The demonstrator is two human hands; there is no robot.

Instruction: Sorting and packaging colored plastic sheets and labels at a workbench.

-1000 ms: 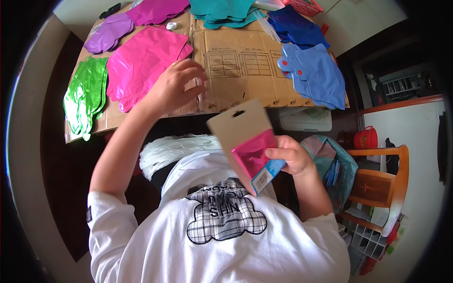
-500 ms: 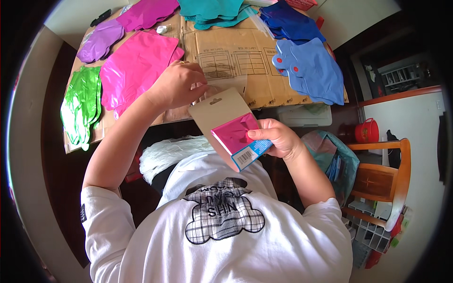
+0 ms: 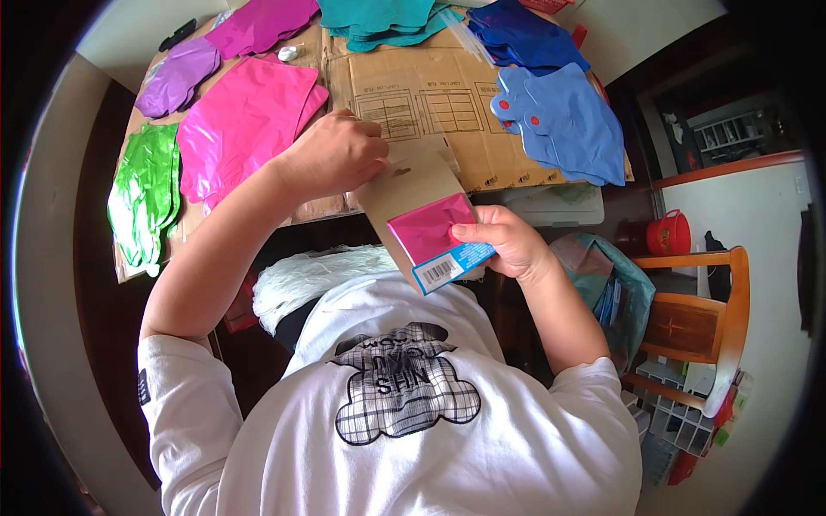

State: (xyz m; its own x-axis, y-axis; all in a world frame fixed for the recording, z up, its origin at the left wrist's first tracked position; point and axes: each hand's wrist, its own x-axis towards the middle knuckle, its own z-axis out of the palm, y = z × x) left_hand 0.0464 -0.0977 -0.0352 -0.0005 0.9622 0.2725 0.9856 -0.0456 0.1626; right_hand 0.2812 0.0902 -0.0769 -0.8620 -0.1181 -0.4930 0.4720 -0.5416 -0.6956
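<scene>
My right hand (image 3: 509,242) grips a hanging card (image 3: 413,187) by its lower right corner, thumb on top. The card is tan with a punched hole near its top and a blue strip with a barcode at its bottom. A folded pink foil packet (image 3: 428,227) lies flat on its face, under my thumb. At the card's upper end my left hand (image 3: 342,153) is closed in a pinch. Faint clear film (image 3: 440,150), seemingly a plastic bag, shows beside those fingers; its edges are hard to make out.
On the cardboard-covered table (image 3: 379,70) lie flat foil pieces: pink (image 3: 245,120), green (image 3: 146,193), purple (image 3: 181,77), teal (image 3: 379,19), dark blue (image 3: 525,39) and light blue with red dots (image 3: 564,120). A wooden chair (image 3: 688,318) and a teal bag (image 3: 615,284) stand at right.
The card's top has moved up to my left fingers, and its face has turned slightly. My left hand has shifted a little toward the card. My right hand keeps its grip.
</scene>
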